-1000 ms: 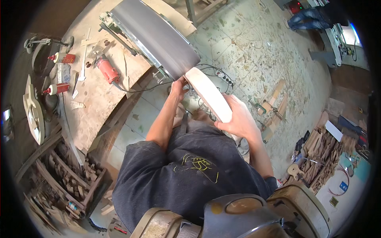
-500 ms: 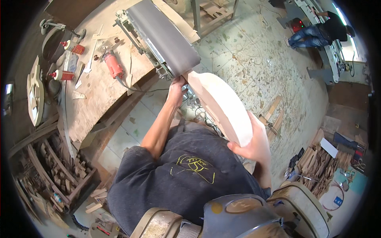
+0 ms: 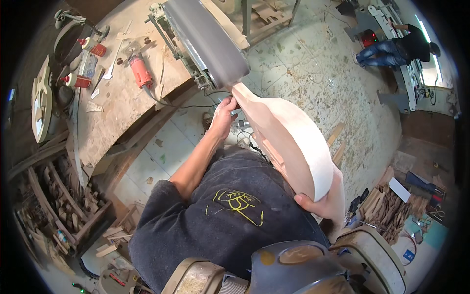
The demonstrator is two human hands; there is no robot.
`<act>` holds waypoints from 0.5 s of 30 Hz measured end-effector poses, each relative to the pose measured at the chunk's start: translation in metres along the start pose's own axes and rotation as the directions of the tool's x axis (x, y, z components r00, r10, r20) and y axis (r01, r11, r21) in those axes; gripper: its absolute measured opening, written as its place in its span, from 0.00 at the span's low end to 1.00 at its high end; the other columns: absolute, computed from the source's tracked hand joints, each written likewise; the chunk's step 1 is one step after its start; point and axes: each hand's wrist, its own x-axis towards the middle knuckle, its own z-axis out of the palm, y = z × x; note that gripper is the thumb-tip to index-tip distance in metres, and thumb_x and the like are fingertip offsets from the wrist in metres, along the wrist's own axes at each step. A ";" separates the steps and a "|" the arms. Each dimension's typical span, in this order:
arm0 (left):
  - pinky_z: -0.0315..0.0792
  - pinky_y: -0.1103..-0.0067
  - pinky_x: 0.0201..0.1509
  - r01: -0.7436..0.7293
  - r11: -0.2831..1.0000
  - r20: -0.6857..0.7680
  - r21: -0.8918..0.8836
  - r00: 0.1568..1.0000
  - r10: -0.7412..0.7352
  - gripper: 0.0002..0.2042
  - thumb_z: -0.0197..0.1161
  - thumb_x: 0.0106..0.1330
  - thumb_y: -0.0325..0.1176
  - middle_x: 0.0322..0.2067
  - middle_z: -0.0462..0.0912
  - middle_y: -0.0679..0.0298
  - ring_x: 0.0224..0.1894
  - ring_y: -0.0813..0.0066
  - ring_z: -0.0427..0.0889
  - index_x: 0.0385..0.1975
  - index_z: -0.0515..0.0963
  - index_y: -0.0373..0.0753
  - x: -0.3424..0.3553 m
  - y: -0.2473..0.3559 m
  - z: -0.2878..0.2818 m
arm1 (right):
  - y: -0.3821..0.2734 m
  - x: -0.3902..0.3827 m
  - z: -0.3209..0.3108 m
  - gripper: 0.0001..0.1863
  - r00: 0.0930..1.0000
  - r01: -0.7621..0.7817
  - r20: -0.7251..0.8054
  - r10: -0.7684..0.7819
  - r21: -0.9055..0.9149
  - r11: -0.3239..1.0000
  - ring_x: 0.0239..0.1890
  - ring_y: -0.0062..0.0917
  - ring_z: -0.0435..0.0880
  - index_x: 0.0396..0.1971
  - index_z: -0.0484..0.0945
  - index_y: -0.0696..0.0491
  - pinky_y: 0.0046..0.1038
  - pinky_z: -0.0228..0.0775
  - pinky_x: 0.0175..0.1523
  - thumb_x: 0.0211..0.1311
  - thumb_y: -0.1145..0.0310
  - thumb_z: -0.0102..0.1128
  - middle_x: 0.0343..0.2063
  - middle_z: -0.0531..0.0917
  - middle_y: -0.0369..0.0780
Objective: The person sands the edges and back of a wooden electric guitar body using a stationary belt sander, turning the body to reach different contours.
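Observation:
A pale wooden workpiece [image 3: 293, 130], broad and curved like a guitar body, slants between my hands. Its narrow tip meets the rounded near end of a belt sander [image 3: 208, 39] in the picture; whether they touch I cannot tell. My left hand [image 3: 223, 117] is closed at the edge by that tip, its fingers partly hidden. Around the broad lower end wraps my right hand [image 3: 325, 198], with the thumb on the near face and the other fingers mostly out of sight. Slots or raised strips show along the inner side of the wood.
On the workbench [image 3: 115, 122] at left lie a red power tool [image 3: 140, 72] with its cord and two red-and-white bottles [image 3: 77, 81]. A scrap-filled wooden crate [image 3: 93, 225] stands at lower left. More wood offcuts [image 3: 387, 208] are stacked at right. Another person [image 3: 391, 49] works at a far machine.
The wooden workpiece has swung down and to the right, showing more of its near side. My right hand moved down with it, and my left hand shifted slightly right.

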 end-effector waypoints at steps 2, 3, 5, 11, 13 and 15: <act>0.55 0.59 0.68 0.007 1.000 -0.047 0.001 0.999 -0.007 0.20 0.53 0.75 0.47 0.57 0.77 0.69 0.62 0.72 0.69 0.60 0.72 0.43 0.006 0.006 -0.001 | 0.009 0.007 0.011 0.34 0.999 0.021 -0.038 -0.020 0.015 1.000 0.40 0.43 0.81 0.48 0.76 0.61 0.37 0.72 0.46 0.38 0.60 0.75 0.38 0.79 0.48; 0.55 0.59 0.68 0.007 1.000 -0.045 -0.002 0.999 -0.007 0.20 0.53 0.75 0.47 0.57 0.77 0.69 0.62 0.72 0.69 0.60 0.72 0.43 0.013 0.005 -0.006 | 0.012 0.011 0.016 0.34 0.999 0.021 -0.037 -0.020 0.011 1.000 0.40 0.43 0.81 0.48 0.76 0.61 0.37 0.72 0.46 0.38 0.60 0.75 0.38 0.79 0.48; 0.48 0.48 0.72 -0.020 1.000 -0.027 0.014 0.999 0.020 0.25 0.55 0.72 0.49 0.59 0.77 0.61 0.69 0.64 0.66 0.63 0.69 0.40 0.032 -0.001 -0.022 | 0.015 0.022 0.024 0.35 0.999 0.003 -0.037 -0.002 0.036 0.999 0.42 0.43 0.82 0.49 0.76 0.61 0.37 0.73 0.47 0.37 0.62 0.74 0.40 0.80 0.48; 0.57 0.54 0.65 -0.015 1.000 -0.079 -0.019 0.997 0.013 0.19 0.48 0.75 0.39 0.57 0.78 0.64 0.62 0.67 0.70 0.62 0.72 0.42 0.068 -0.006 -0.048 | 0.032 0.050 0.050 0.37 0.997 0.038 -0.068 -0.036 0.037 0.999 0.46 0.44 0.82 0.52 0.75 0.62 0.39 0.73 0.52 0.37 0.62 0.74 0.42 0.81 0.50; 0.61 0.57 0.64 -0.055 0.998 -0.087 -0.038 0.995 0.051 0.19 0.48 0.77 0.43 0.59 0.77 0.64 0.62 0.66 0.70 0.60 0.73 0.42 0.090 -0.022 -0.070 | 0.031 0.063 0.058 0.38 0.998 0.032 -0.055 -0.029 0.043 0.999 0.47 0.45 0.82 0.53 0.75 0.63 0.39 0.72 0.53 0.37 0.63 0.74 0.43 0.81 0.50; 0.61 0.56 0.64 -0.043 0.998 -0.105 -0.048 0.994 0.038 0.20 0.50 0.76 0.46 0.59 0.76 0.64 0.62 0.66 0.70 0.60 0.74 0.43 0.101 -0.027 -0.074 | 0.033 0.069 0.062 0.39 0.998 0.014 -0.055 -0.011 0.047 0.999 0.48 0.45 0.82 0.54 0.75 0.63 0.40 0.72 0.54 0.38 0.63 0.74 0.44 0.81 0.50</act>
